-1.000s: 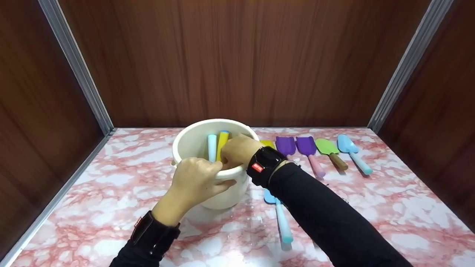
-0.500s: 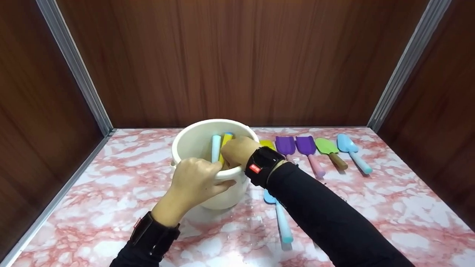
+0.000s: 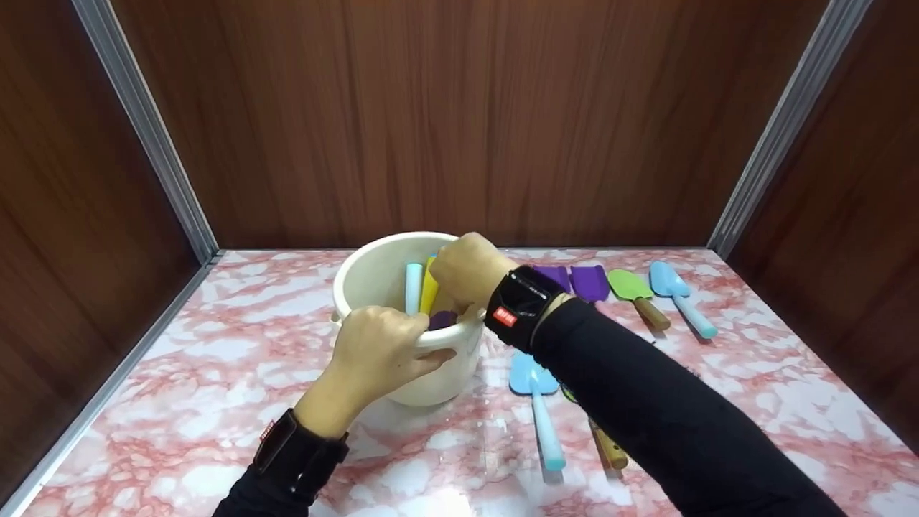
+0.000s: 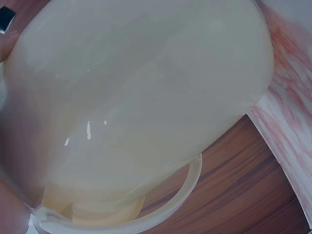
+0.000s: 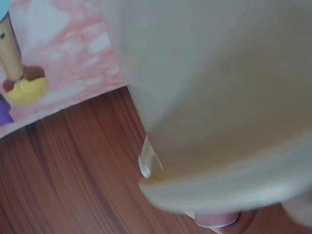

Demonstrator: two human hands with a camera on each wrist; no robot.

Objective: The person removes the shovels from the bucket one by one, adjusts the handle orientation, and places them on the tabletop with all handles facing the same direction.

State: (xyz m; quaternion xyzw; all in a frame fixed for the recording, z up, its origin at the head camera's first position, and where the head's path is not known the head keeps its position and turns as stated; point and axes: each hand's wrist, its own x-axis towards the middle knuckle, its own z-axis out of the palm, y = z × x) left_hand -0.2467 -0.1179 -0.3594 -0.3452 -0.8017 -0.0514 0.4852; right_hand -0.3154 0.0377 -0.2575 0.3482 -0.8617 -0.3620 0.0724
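Note:
A cream bucket [image 3: 431, 380] stands on the table, its curved wall filling much of both wrist views. My left hand [image 3: 384, 341] grips its front rim, fingers over the edge and thumb outside. My right hand [image 3: 467, 269], fingers curled, is at the bucket's right side, level with the rim. Below it inside shows the purple blade [image 3: 443, 319] of a toy shovel. A pink handle end [image 5: 217, 219] peeks past the rim in the right wrist view; the grip itself is hidden. Light blue [image 3: 414, 287] and yellow [image 3: 429, 286] handles lean inside the bucket.
Toy shovels lie along the back right: purple [image 3: 589, 282], green [image 3: 630, 284] and light blue [image 3: 668, 276]. Another light blue shovel [image 3: 533, 377] lies right of the bucket, beside a brown handle [image 3: 609, 445] under my right sleeve. Wood panels [image 3: 431, 122] enclose the table.
My right hand has risen from inside the bucket to its rim, and a purple blade has come into view below it. The left hand has stayed on the rim.

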